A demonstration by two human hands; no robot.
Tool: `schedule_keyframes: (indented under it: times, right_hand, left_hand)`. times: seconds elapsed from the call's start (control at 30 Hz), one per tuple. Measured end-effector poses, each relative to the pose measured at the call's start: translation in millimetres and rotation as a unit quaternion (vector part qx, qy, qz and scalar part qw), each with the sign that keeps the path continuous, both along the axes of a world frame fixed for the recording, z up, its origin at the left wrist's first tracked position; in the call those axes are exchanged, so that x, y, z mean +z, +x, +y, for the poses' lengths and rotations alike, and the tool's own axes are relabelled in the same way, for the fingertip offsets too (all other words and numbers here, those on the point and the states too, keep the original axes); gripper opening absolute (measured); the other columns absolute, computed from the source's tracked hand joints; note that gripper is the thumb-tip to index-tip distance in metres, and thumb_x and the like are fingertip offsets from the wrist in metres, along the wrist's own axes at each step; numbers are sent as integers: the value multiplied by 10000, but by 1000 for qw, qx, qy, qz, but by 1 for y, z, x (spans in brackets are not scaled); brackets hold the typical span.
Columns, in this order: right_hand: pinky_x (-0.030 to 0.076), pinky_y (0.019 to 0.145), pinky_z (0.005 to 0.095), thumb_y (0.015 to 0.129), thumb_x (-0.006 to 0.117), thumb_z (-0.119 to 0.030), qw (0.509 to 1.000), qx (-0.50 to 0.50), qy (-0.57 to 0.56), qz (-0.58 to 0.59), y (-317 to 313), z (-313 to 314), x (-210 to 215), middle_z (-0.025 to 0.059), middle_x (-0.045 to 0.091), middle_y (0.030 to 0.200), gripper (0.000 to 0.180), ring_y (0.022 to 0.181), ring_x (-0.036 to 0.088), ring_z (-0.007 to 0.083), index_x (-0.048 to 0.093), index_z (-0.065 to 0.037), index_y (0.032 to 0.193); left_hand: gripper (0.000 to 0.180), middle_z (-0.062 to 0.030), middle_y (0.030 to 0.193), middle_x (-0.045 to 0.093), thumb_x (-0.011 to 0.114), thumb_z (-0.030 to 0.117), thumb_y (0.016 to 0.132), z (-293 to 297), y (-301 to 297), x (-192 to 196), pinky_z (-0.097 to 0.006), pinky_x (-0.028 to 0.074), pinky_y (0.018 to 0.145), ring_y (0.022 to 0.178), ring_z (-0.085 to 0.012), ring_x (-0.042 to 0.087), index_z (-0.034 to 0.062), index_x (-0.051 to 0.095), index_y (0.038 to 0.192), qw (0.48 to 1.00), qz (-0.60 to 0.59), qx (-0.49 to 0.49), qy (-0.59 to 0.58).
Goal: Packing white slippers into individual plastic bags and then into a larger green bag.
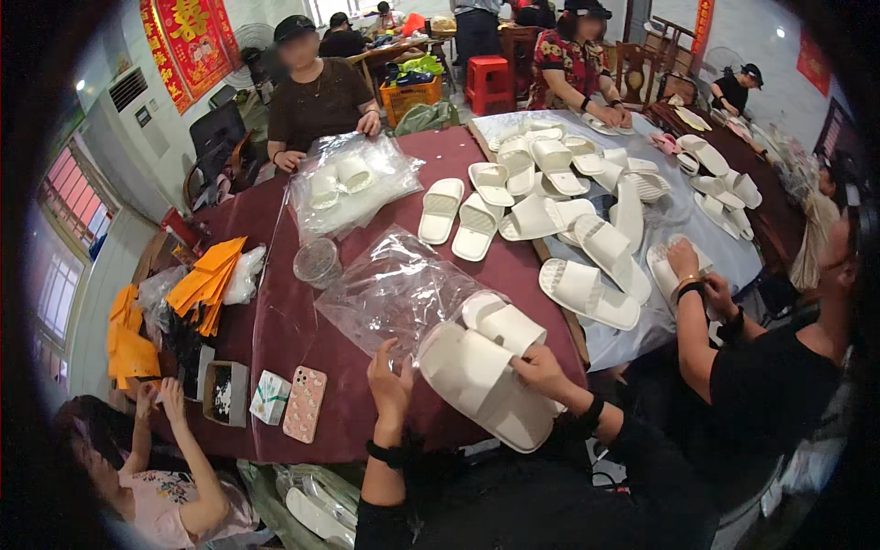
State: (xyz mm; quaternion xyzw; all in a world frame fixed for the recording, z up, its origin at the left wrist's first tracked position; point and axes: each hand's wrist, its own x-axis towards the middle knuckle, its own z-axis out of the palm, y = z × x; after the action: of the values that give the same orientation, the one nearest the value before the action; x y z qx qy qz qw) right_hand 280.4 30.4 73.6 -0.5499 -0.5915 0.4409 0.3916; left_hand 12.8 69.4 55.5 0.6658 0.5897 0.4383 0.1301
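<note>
My right hand (pixel 541 374) is closed on the side of a pair of white slippers (pixel 472 367), its thumb near the strap. The two slippers lie one partly over the other, tilted, toes pointing away from me. Their front ends overlap a clear plastic bag (pixel 394 293) spread on the dark red tabletop (pixel 302 376). To the left of the slippers my left hand (pixel 390 376) is raised with curled fingers at the near edge of this bag. The fingertips seem to pinch the film. How far the slippers reach into the bag is hard to see.
Loose white slippers (pixel 550 165) pile up at the far right. A person across the table handles bagged slippers (pixel 344 179). To the left lie a phone (pixel 304 403), a small box (pixel 269 397), a round clear tub (pixel 317 262) and orange packets (pixel 206 284). Co-workers sit close on both sides.
</note>
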Motion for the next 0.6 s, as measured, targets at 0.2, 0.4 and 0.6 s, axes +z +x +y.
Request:
schedule_keyframes:
  times: [0.2,0.4,0.6]
  right_hand:
    - [423,521,319,802,504,-221,1000,-3,2,23,-20,1,-4,115,539,588,280,558,503,128,577,49,796]
    - [420,821,372,822,495,-205,1000,-13,-7,-2,-28,-6,-10,231,579,1008,315,952,554,340,560,40,1008]
    - [395,625,409,831,527,-277,988,-126,81,-40,-38,-10,-54,224,529,724,363,687,524,332,532,65,707]
  left_hand:
    - [508,-133,1151,543,534,114,713,-32,7,-8,-465,245,988,1053,-309,476,26,469,1209,997,17,-70,-41]
    - [534,-130,835,521,503,81,746,-48,7,-35,-497,224,1003,826,-288,494,45,435,1274,990,121,-77,8]
    - [402,-201,1074,515,402,155,876,-54,26,-3,-420,336,945,988,-328,498,-14,438,1239,993,14,-105,-48]
